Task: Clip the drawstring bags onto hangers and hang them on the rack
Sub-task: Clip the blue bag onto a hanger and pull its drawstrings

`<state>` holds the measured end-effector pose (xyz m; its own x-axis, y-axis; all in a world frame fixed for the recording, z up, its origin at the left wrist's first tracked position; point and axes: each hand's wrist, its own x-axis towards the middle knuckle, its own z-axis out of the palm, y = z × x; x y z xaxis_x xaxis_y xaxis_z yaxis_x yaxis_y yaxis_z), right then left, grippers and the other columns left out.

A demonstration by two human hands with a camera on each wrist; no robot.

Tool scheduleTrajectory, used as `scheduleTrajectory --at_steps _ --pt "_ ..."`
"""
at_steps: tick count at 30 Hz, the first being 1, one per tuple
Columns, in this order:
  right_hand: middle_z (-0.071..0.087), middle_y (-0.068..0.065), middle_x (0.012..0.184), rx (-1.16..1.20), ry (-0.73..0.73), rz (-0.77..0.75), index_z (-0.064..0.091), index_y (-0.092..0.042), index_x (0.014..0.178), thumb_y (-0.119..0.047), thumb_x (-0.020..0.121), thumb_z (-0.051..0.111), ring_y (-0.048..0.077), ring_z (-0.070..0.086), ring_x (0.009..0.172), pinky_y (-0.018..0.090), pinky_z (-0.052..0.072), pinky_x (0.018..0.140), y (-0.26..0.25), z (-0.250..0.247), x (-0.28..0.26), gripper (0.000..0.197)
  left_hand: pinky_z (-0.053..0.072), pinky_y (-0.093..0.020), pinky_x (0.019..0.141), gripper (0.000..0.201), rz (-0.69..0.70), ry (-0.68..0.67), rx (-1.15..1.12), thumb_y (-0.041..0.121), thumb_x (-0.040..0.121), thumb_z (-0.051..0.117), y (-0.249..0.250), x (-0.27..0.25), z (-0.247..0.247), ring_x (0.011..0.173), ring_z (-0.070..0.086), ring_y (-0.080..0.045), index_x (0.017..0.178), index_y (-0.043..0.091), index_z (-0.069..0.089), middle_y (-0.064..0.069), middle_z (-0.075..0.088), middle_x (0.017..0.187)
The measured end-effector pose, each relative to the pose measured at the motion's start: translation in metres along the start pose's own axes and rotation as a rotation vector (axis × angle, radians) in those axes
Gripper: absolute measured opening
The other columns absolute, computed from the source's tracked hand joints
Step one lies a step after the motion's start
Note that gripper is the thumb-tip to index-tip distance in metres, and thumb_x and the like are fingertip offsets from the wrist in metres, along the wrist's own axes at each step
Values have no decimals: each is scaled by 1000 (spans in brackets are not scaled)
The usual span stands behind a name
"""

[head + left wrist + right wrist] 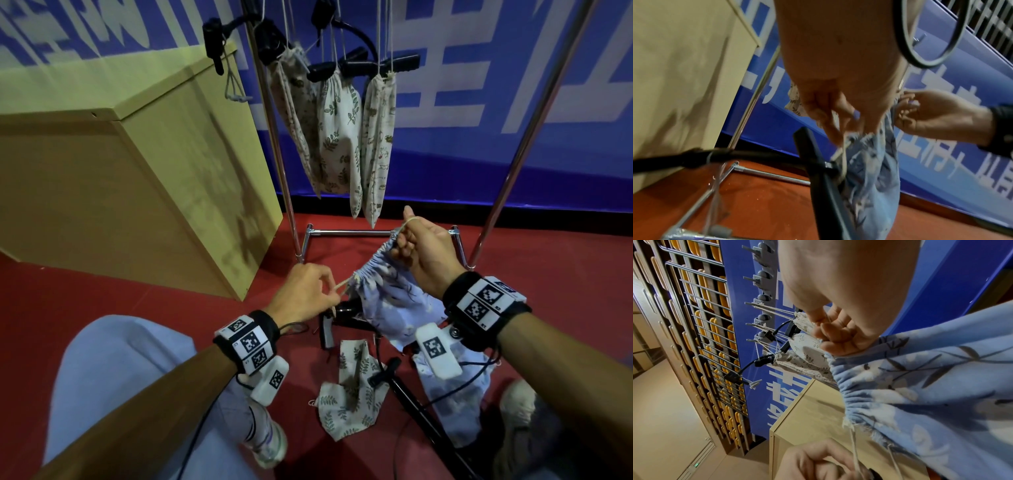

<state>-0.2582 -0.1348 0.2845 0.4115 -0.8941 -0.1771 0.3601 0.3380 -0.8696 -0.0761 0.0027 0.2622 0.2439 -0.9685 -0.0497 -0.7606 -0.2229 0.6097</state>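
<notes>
Blue drawstring bag stretched between both hands, left hand pinching its cord, right hand pinching the gathered top with cord looped over thumb, black hanger just beneath the left hand, rack beyond both hands

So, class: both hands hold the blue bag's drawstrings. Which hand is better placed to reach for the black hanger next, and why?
Probably the left hand. It pinches the drawstring right above the black hanger lying under the blue bag, while the right hand is higher, holding the bag's gathered top up.
</notes>
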Motion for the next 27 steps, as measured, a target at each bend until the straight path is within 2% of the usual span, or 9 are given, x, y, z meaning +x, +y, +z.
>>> scheduleTrajectory --at_steps 4,7,13,17,20,22,24,26,27 --pt "46 1 48 23 -13 1 51 -23 49 -33 102 57 10 38 39 25 47 51 -4 4 -3 54 47 -31 50 12 -8 232 201 26 77 64 -6 5 2 52 60 -18 70 20 56 1 61 55" --pt "45 1 47 -40 -52 -35 51 -22 47 -32 103 56 11 41 37 26 43 49 0 7 -5 56 50 -37 57 15 -2 343 495 28 82 53 -7 14 -12 67 65 -34 83 15 58 -9 68 70" --pt "45 0 45 -213 9 -175 54 -13 65 -32 101 59 12 41 38 24 32 44 -1 5 -2 41 42 -36 57 23 -124 550 589 30 86 52 -18 32 -71 71 66 -39 96 10 58 -16 67 75" --pt "48 3 48 -299 92 -218 54 -10 65 -37 100 60 19 43 44 23 35 45 1 2 0 44 46 -40 59 21 -156 732 474 32 89 53 -28 36 -99 68 63 -39 94 12 51 -16 65 72" --pt "51 8 55 -288 118 -226 53 -7 71 -36 102 57 14 45 40 19 38 41 0 4 -1 42 47 -38 59 42 -218 746 368 56 93 51 -31 33 -97 68 63 -35 88 14 52 -9 64 68" --pt "56 9 61 -287 89 -214 57 -5 84 -37 102 56 12 48 40 18 39 40 0 6 -2 37 51 -35 59 64 -296 668 125 70 90 48 -28 30 -88 62 67 -31 74 10 58 -6 66 58" --pt "59 8 64 -265 58 -183 55 -6 81 -37 103 54 11 50 42 18 42 40 0 9 -5 38 48 -25 45 77 -406 513 -274 70 92 47 -21 31 -76 46 67 -23 71 -2 64 -9 66 50" --pt "61 9 65 -234 37 -165 54 -12 75 -37 103 53 12 50 43 20 45 43 0 12 -6 38 40 -18 34 76 -527 407 -585 67 93 48 -12 33 -65 40 66 -18 72 -4 63 -13 68 53" --pt "61 9 66 -212 33 -159 53 -13 74 -36 104 53 12 50 43 21 46 44 0 12 -7 38 40 -17 34 72 -574 360 -671 68 91 50 -11 33 -61 44 68 -17 73 -1 63 -14 71 59"
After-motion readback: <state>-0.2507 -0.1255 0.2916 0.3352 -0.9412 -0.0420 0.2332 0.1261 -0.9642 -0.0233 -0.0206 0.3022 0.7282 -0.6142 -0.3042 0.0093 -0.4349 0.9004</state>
